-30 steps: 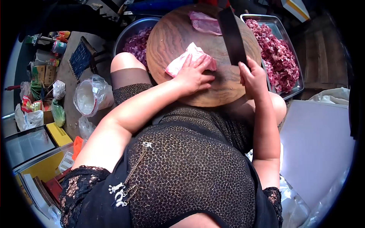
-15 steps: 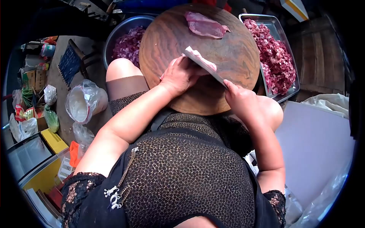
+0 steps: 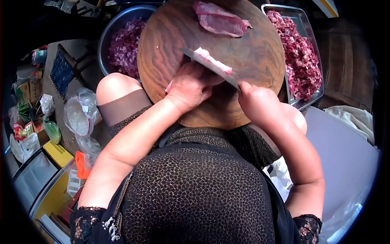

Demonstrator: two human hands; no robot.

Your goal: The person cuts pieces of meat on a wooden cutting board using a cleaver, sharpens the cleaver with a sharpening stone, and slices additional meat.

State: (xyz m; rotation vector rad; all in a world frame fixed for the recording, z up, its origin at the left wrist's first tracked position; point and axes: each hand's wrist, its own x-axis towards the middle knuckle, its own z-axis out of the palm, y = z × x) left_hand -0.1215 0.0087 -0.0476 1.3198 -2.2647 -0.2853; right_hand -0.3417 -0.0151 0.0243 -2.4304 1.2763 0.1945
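My right hand point(image 3: 256, 97) grips the handle of a cleaver point(image 3: 211, 66), its blade edge-down over the round wooden board point(image 3: 252, 53). A pale strip of meat point(image 3: 214, 61) shows along the blade's far side. Close against the near side, my left hand point(image 3: 190, 84) presses on a piece of meat with bent fingers; the palm and blade hide most of that piece, and a bit of pink sticks out by the wrist. Another flat slab of meat point(image 3: 221, 21) lies at the board's far edge.
A metal bowl point(image 3: 104, 49) of cut meat stands left of the board, a metal tray point(image 3: 319, 77) heaped with cut meat to the right. On the left floor are a folding stool point(image 3: 61, 71) and a plastic-lined bucket point(image 3: 79, 116). A pale panel point(image 3: 337, 162) lies at right.
The cleaver came down from its raised position onto the meat, and a strip now shows beyond the blade. My left hand moved from atop the meat to the blade's near side. The view shifted too.
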